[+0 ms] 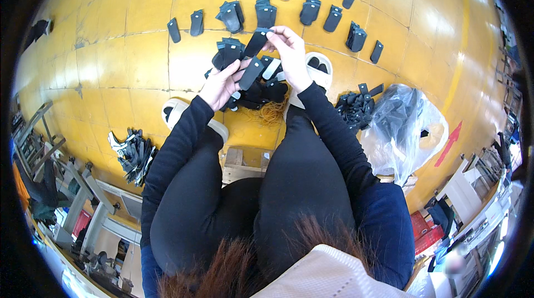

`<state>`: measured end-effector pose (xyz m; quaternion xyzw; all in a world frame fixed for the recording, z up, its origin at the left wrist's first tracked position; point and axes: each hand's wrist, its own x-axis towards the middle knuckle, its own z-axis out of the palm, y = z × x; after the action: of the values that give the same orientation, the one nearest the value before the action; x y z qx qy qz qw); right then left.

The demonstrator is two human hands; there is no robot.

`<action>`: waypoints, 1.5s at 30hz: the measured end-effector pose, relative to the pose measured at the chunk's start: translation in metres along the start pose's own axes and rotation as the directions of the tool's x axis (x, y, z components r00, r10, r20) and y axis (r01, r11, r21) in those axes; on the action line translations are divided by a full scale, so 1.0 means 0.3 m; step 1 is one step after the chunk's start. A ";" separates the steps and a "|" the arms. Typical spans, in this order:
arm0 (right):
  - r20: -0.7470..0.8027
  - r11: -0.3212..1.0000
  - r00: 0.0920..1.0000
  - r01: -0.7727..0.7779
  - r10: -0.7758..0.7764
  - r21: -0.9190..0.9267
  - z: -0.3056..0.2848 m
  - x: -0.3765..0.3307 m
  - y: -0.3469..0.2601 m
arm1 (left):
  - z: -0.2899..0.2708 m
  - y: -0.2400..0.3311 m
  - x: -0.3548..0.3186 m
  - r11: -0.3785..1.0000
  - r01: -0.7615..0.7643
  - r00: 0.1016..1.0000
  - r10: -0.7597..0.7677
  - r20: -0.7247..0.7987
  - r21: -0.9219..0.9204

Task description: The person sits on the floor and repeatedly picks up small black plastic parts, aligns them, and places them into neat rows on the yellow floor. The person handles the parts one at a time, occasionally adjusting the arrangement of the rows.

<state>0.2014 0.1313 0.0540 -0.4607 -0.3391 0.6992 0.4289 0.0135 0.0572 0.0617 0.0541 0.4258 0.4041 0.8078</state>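
pinched a dark piece (256, 45) by its right end in the right hand (287, 55) and, seemingly, another piece (251, 74) in the left hand (220, 85), likely to keep faces clear above the heap (273, 92).

Dark oblong piece (256, 43), pale-marked, tilted; second piece (251, 74) just beside

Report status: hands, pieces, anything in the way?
Left hand holding one dark piece. Right hand pinching another dark piece. Nearest clutter: dark pile, yellow strands below.
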 end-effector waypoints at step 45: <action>-0.663 0.932 0.708 -0.017 -0.244 -0.361 -0.822 0.014 0.005 | 0.001 -0.023 -0.069 0.999 0.008 0.999 -0.009 -0.042 -0.037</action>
<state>0.4307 0.1539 -0.0339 -0.7348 -0.2956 0.3754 0.4814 0.0115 0.0381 0.0722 0.0287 0.4355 0.4094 0.8012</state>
